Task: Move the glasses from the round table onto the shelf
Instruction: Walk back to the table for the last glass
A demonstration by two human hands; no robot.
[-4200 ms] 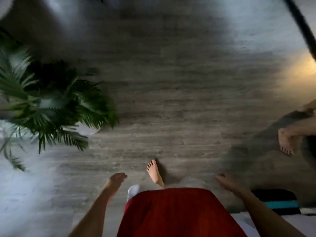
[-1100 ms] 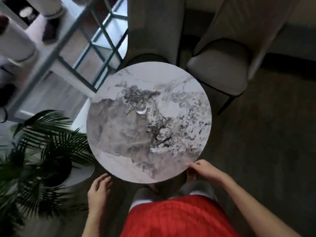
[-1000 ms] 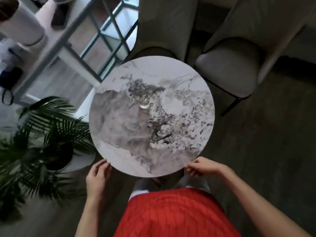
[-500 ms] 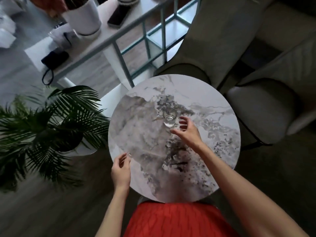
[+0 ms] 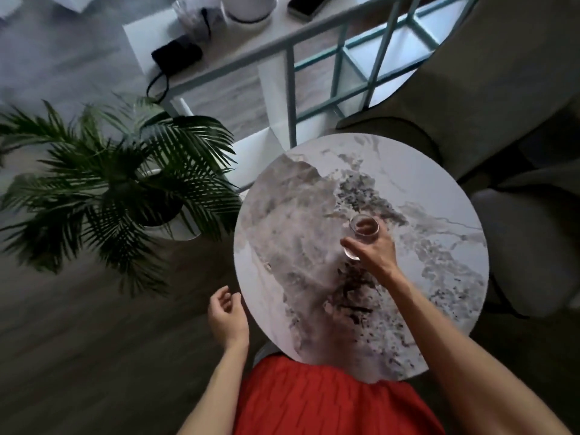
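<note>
A small clear drinking glass (image 5: 364, 227) is in my right hand (image 5: 375, 251), whose fingers wrap its side over the middle of the round marble-patterned table (image 5: 314, 215). Whether the glass still touches the tabletop I cannot tell. My left hand (image 5: 226, 315) hovers beside the table's left edge, fingers loosely curled, holding nothing. The white shelf unit with teal metal framing (image 5: 292, 54) stands behind the table at the top.
A potted palm (image 5: 119, 183) stands left of the table. Two grey upholstered chairs (image 5: 527, 246) sit at the right and back. On the shelf top lie a black pouch (image 5: 175, 56), a phone (image 5: 309, 6) and a white pot (image 5: 248, 7).
I walked up to the round table. My right hand reached from the table's near edge to the glass and closed on it; my left hand stays by the left edge.
</note>
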